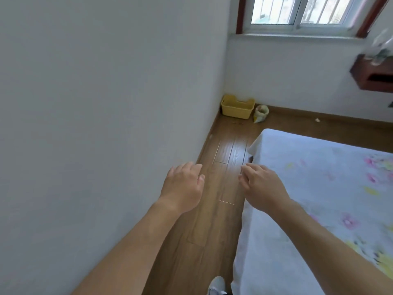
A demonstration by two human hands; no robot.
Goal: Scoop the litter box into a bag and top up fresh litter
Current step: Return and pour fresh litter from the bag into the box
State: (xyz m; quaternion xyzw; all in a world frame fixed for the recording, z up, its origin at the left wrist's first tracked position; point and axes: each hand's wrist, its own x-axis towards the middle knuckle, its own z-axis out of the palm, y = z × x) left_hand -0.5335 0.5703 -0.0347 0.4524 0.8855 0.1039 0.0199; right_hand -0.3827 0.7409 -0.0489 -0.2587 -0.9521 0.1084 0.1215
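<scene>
The plain white wall (85, 103) fills the left half of the frame. Beside it, in the lower middle, the left hand (182, 184) hangs in the air above the brown wooden floor (225, 150). Its fingers are loosely bent and hold nothing.

In the upper middle, in the corner of the room, stands the yellow plastic litter box (237, 107), well apart from both hands. A few small brown crumbs (237, 123) lie on the floor just in front of it. Just to the right of the box stands a small light bag with an open top (261, 113). I cannot tell whether it holds fresh litter or is meant for the waste. No scoop is visible.

Further right, the right hand (261, 186) is held out level with the left one, its fingers relaxed and empty. It is over the edge of the bed with a pale flowered sheet (319, 188), which takes the lower right of the frame.

The step in hand seems to be the approach. To do it well, the person should walk along the narrow strip between wall and bed and crouch close before the box, so that both hands reach it without stretching. It would be wise not to step on the crumbs, to find the scoop first, and to set the waste bag touching the box so that nothing falls between them.
</scene>
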